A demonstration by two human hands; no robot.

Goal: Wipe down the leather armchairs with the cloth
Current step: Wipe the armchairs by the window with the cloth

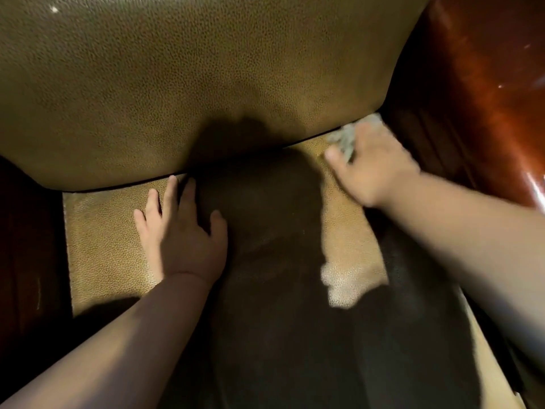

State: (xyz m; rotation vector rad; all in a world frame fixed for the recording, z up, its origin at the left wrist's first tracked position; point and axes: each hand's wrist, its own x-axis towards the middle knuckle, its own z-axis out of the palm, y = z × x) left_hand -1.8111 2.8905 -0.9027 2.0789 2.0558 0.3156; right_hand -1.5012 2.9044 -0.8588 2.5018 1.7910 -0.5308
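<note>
Step in hand: wiping the rear right corner of the seat cushion (100, 246), where it meets the backrest (206, 84) and the glossy red-brown right armrest (486, 93).
Technique, judged: the cloth is best kept bunched under the fingertips and drawn along the dark seam between seat and backrest, then forward over the seat in overlapping passes; even pressure suits the pebbled leather, and the corner crease probably calls for the cloth's edge to be worked in.
Right hand (374, 169): blurred, fingers curled round a grey cloth (346, 137); the thumb lies at the cloth's left edge. How tightly the fingers close cannot be told through the blur.
Cloth: crumpled, on the seat just beside the backrest's lower edge and near the right armrest; part of it is hidden under the hand.
Left hand (182, 231): laid flat on the seat, fingers straight and spread, fingertips near the seam; it holds nothing and appears to brace the body.
Left armrest (29, 246): dark, in shadow; detail too dim to tell.
Seat centre: covered by the person's shadow.
</note>
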